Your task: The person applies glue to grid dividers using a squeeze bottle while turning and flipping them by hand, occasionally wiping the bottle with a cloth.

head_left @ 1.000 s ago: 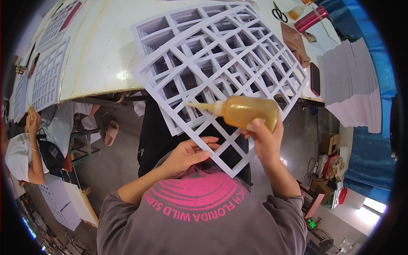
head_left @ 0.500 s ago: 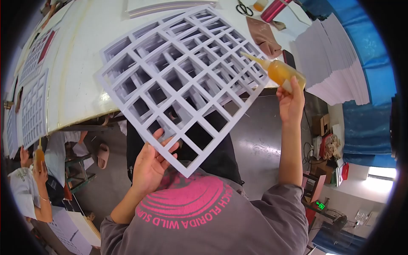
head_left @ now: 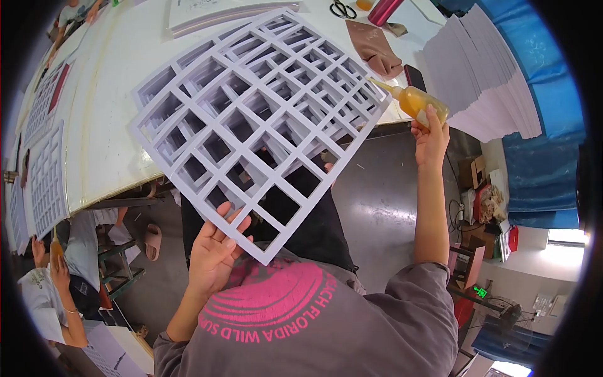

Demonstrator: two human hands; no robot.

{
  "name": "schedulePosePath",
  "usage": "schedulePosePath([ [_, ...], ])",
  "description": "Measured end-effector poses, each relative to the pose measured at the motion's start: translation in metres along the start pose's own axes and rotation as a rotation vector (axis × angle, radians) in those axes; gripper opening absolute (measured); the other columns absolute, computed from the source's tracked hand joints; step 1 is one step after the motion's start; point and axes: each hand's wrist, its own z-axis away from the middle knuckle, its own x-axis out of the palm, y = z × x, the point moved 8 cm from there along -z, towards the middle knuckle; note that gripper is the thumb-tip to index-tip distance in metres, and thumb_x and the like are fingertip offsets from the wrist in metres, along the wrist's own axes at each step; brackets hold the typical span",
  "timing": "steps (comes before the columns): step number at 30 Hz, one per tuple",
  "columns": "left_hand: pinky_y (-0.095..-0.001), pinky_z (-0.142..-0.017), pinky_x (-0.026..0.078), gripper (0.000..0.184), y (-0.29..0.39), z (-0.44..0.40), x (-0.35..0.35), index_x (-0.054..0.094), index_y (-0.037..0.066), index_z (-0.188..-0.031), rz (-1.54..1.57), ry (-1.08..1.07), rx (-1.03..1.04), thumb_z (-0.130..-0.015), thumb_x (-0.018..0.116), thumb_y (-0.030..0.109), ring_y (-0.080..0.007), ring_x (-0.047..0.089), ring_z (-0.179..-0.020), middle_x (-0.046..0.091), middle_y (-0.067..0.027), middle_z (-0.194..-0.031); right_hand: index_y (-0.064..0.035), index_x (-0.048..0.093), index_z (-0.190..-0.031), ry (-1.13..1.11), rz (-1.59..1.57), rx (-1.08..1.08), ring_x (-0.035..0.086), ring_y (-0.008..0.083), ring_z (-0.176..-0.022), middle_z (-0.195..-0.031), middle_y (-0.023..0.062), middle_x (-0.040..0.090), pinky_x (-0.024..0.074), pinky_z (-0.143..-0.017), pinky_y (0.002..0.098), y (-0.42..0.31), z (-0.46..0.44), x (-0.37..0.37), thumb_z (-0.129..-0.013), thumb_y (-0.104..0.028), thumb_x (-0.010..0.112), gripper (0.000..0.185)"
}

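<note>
A white lattice sheet (head_left: 266, 254) with square openings is tilted over the table's near edge. My left hand (head_left: 215, 251) holds its lower left edge, fingers curled under and thumb in front. Similar lattice sheets (head_left: 179, 63) lie beneath it, fanned out of line. In my right hand (head_left: 431, 137) is a clear squeeze bottle (head_left: 419, 103) of amber liquid, held sideways. Its thin nozzle points left at the sheet's right corner; whether it touches cannot be made out.
Behind the sheets are a brown cloth (head_left: 375, 50), scissors (head_left: 343, 9), a pink-red cylinder (head_left: 384, 11) and a phone (head_left: 414, 77). A tall paper stack (head_left: 480, 72) stands right. Another person's arm (head_left: 74, 314) is at left, with a bottle and more lattice sheets (head_left: 50, 179).
The bottle's nozzle has come closer to the lattice sheet's right corner and edge. The sheet has shifted slightly left in view, with my left hand still on it.
</note>
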Motion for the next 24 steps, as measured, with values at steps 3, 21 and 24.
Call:
schedulePosePath([
  [3,-0.0416,-0.096,0.046,0.063,0.001,0.0,0.0,0.025,0.002,-0.14,-0.002,0.008,-0.008,-0.083,0.05,-0.009,-0.0262,0.044,-0.125,0.039,-0.0167,-0.137,0.0001,0.048,-0.102,-0.042,0.006,0.02,0.056,0.0139,-0.057,-0.083,0.0096,0.058,0.0437,-0.05,0.0235,-0.002,0.02,0.004,-0.083,-0.024,0.067,0.036],
  [21,-0.0382,-0.097,0.045,0.073,-0.002,-0.001,-0.001,0.022,0.003,-0.141,-0.047,-0.03,0.028,-0.078,0.055,-0.01,-0.026,0.043,-0.125,0.036,-0.0174,-0.139,-0.0001,0.04,-0.116,-0.472,-0.078,0.455,0.06,0.0193,-0.06,-0.092,0.0153,0.059,0.0471,-0.048,0.0266,0.024,0.226,0.07,-0.075,-0.025,0.071,0.057],
  [24,-0.0361,-0.096,0.046,0.074,0.001,0.0,0.001,0.021,0.003,-0.142,-0.084,-0.018,0.071,-0.077,0.055,-0.011,-0.0251,0.047,-0.122,0.037,-0.018,-0.138,-0.0007,0.041,-0.119,-0.519,-0.164,0.56,0.061,0.0187,-0.063,-0.094,0.0146,0.06,0.0479,-0.048,0.0267,0.019,0.226,0.077,-0.081,-0.032,0.066,0.055],
])
